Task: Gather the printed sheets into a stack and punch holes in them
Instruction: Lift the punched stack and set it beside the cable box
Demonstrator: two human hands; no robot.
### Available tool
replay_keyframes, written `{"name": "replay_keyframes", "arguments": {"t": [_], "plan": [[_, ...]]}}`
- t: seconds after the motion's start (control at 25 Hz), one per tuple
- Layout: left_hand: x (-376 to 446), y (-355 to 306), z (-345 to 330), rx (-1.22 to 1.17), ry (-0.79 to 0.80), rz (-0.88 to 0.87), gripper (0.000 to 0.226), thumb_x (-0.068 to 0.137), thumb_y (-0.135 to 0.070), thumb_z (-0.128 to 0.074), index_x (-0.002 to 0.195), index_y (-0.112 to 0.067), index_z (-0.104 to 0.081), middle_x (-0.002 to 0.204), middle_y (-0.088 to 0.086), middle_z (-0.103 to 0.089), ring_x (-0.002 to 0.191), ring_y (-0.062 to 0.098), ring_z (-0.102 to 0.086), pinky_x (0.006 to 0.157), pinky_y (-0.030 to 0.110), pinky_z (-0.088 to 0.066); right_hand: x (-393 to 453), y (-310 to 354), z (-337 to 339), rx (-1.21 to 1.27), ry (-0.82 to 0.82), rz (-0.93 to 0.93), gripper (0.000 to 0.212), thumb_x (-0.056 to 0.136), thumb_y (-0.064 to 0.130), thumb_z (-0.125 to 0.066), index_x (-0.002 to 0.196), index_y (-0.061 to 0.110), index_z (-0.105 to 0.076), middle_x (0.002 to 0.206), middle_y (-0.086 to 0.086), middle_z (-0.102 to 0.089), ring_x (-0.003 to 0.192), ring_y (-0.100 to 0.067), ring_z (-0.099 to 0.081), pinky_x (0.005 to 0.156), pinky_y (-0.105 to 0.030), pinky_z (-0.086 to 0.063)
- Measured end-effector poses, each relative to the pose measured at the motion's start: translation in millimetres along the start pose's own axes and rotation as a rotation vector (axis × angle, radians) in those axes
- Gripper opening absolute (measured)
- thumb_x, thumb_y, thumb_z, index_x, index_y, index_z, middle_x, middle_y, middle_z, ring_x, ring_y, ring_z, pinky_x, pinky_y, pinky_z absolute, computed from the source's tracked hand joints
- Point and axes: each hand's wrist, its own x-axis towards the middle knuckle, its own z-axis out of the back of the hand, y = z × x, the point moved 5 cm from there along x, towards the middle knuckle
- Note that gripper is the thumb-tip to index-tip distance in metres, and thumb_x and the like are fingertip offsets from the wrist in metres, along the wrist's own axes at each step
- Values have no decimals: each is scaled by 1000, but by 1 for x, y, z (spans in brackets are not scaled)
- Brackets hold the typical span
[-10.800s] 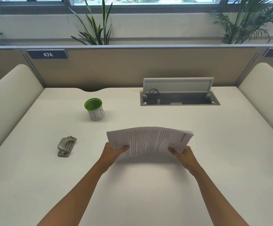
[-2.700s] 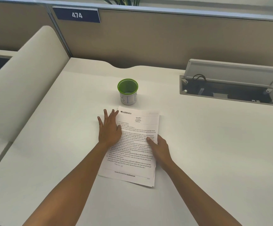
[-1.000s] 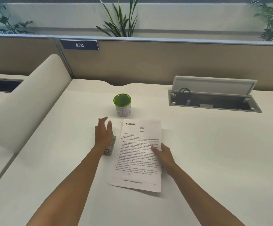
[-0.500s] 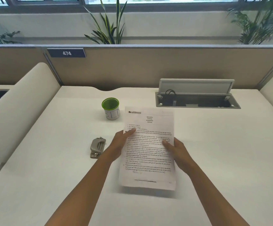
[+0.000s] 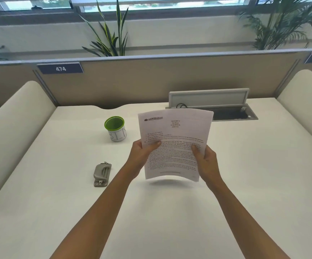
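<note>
My desk (image 5: pixel 244 184): cream-white top, daylight soft and even. Tan partition (image 5: pixel 170 79) along back edge, navy plate "474" (image 5: pixel 60 68) at its left. Rounded cream side dividers left (image 5: pixel 15 128) and right (image 5: pixel 304 109). Cable box (image 5: pixel 231 114) recessed in desktop, grey lid (image 5: pixel 209 99) flipped up. Behind partition: snake plant (image 5: pixel 108 34), palm (image 5: pixel 282 25), window strip (image 5: pixel 160 4) on top.

Office cubicle (numbered partition (image 5: pixel 60 68))
</note>
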Motion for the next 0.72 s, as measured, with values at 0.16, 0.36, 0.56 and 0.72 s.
{"name": "replay_keyframes", "arguments": {"t": [0.16, 0.36, 0.56, 0.72], "plan": [[-8, 21, -1, 8, -11, 37, 21, 84, -26, -80, 105, -28, -79, 109, -4, -79, 97, 12, -75, 81, 29, -53, -10, -19, 1, 5, 29, -23, 16, 103, 25, -56, 110, 25, -70, 103, 9, -79, 95, -8, -74, 74, -20, -59], [-15, 32, -3, 28, -6, 32, 24, 83, -29, -81, 105, -38, -78, 111, -8, -79, 97, 9, -74, 71, 16, -57, -16, -32, 2, 2, 52, -59, 17, 103, 23, -56, 109, 27, -70, 104, 14, -78, 98, -5, -73, 78, -15, -56], [-15, 46, 0, 61, 16, 40, 25, 82, -26, -82, 102, -41, -78, 111, -10, -78, 100, 7, -73, 77, 16, -57, -14, -41, 2, 0, 82, -83, 18, 103, 23, -55, 112, 27, -70, 107, 12, -78, 100, -4, -73, 81, -15, -56], [-13, 66, -3, 101, 16, 104, 25, 82, -31, -83, 106, -38, -77, 112, -12, -78, 102, 7, -73, 84, 21, -56, -13, -52, 6, -4, 102, -107, 21, 104, 26, -53, 117, 24, -70, 113, 6, -77, 106, -9, -72, 87, -21, -58]]}}
